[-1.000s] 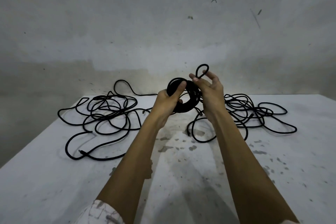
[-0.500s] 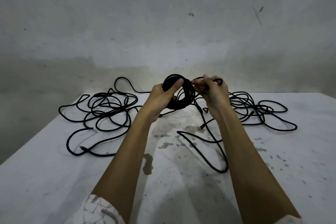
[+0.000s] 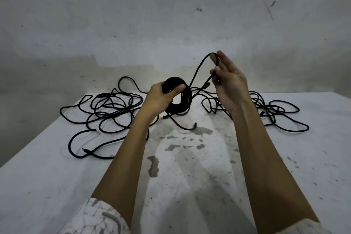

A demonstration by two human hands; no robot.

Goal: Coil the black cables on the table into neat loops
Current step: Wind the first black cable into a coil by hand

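My left hand (image 3: pixel 163 99) grips a tight black coil of cable (image 3: pixel 181 99) held just above the white table (image 3: pixel 190 167), thumb across its top. From the coil a free strand (image 3: pixel 199 68) rises to my right hand (image 3: pixel 228 83), which pinches it between thumb and fingers at about head of the coil's height and higher. A short tail (image 3: pixel 182 126) hangs from the coil onto the table. One loose black cable tangle (image 3: pixel 106 112) lies at the left, another (image 3: pixel 275 112) at the right behind my right wrist.
A stained grey wall (image 3: pixel 171 24) stands right behind the table's far edge. The table's left edge (image 3: pixel 38 138) runs diagonally toward me. Dark paint chips (image 3: pixel 153 165) mark the tabletop between my forearms.
My right hand has lifted up and to the right, pulling a strand of cable out of the coil. The long loop on the table has drawn in to a short tail.
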